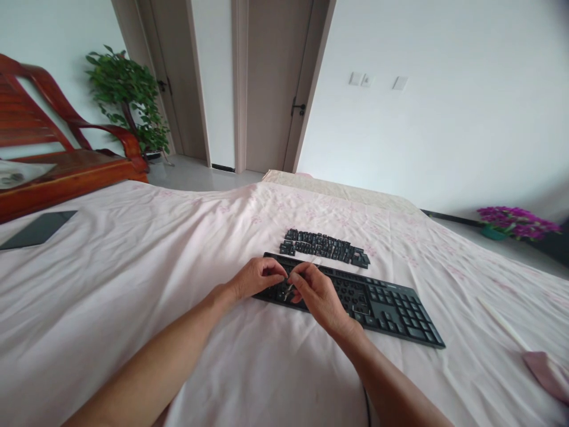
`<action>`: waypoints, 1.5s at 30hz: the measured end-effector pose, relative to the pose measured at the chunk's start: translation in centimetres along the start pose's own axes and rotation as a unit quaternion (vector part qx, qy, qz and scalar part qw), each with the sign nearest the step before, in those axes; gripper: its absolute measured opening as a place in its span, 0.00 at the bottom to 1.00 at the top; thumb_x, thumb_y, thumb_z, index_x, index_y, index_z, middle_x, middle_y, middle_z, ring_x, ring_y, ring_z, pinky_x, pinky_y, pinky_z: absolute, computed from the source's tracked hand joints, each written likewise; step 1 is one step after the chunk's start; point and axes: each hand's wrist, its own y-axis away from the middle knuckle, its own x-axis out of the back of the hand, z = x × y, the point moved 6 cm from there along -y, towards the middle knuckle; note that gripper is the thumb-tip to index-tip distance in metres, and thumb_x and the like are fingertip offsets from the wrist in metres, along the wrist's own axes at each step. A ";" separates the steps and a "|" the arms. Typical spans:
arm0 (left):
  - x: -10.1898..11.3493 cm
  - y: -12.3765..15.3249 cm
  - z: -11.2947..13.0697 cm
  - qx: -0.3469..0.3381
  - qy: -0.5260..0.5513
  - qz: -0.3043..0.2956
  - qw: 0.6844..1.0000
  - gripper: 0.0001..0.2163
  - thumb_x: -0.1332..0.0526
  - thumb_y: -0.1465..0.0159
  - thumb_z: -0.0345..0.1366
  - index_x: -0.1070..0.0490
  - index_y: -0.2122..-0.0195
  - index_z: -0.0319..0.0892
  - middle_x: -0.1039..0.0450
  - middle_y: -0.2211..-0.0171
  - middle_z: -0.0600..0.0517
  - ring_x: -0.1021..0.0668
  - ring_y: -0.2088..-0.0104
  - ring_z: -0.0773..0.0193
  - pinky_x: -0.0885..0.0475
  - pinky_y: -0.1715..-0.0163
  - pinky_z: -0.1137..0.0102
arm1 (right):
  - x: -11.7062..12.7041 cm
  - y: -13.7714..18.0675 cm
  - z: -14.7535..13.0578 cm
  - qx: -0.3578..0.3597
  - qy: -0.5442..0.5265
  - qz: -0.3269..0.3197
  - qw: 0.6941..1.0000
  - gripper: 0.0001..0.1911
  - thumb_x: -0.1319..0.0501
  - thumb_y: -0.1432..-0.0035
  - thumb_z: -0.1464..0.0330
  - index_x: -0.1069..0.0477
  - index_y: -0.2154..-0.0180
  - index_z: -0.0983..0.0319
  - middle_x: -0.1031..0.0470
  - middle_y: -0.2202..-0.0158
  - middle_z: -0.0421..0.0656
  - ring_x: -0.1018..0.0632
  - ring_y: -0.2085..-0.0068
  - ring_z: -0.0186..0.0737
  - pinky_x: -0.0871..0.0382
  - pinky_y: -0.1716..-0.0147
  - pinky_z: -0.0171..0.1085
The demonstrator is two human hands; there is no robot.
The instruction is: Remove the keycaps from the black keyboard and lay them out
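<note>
A black keyboard point(382, 302) lies on a pale pink sheet point(133, 284); many keys are off its left and middle part. Several loose black keycaps point(324, 246) lie in rows just beyond it. My left hand point(255, 277) rests on the keyboard's left end with its fingers curled and pinched. My right hand point(317, 293) is closed on a thin metal tool point(290, 289), its tip down among the left-hand keys. The fingertips of both hands nearly meet over that spot. What my left fingers pinch is too small to make out.
A dark flat tablet point(38, 228) lies at the sheet's far left. A wooden bench point(53, 154) and a potted plant point(127, 95) stand beyond it. A white stick point(502, 323) and a pink cloth point(549, 373) lie at the right; purple flowers point(515, 220) sit on the floor.
</note>
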 end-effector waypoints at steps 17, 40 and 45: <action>0.1 -0.2 -0.3 -0.012 0.025 -0.109 0.994 0.11 0.36 0.46 0.33 0.24 0.61 0.40 0.24 0.65 0.50 0.25 0.63 0.63 0.32 0.64 0.73 | -0.1 -0.5 -1.9 0.045 0.113 -0.046 0.991 0.09 0.47 0.39 0.66 0.29 0.66 0.61 0.26 0.69 0.40 0.26 0.71 0.33 0.31 0.74 0.29; -1.2 0.4 0.8 -0.092 -0.145 -0.059 0.983 0.12 0.29 0.55 0.42 0.30 0.78 0.43 0.30 0.75 0.55 0.30 0.71 0.63 0.38 0.70 0.71 | -3.0 0.7 -1.4 0.167 0.278 -0.042 0.945 0.02 0.40 0.42 0.68 0.32 0.68 0.59 0.26 0.69 0.40 0.25 0.67 0.37 0.34 0.65 0.33; -1.7 0.5 0.5 -0.083 -0.145 -0.064 0.984 0.10 0.31 0.51 0.44 0.27 0.76 0.44 0.29 0.75 0.55 0.29 0.69 0.63 0.38 0.68 0.71 | -1.9 0.4 0.1 0.164 0.232 -0.022 0.959 0.03 0.43 0.39 0.67 0.34 0.65 0.59 0.26 0.69 0.40 0.25 0.68 0.37 0.33 0.66 0.34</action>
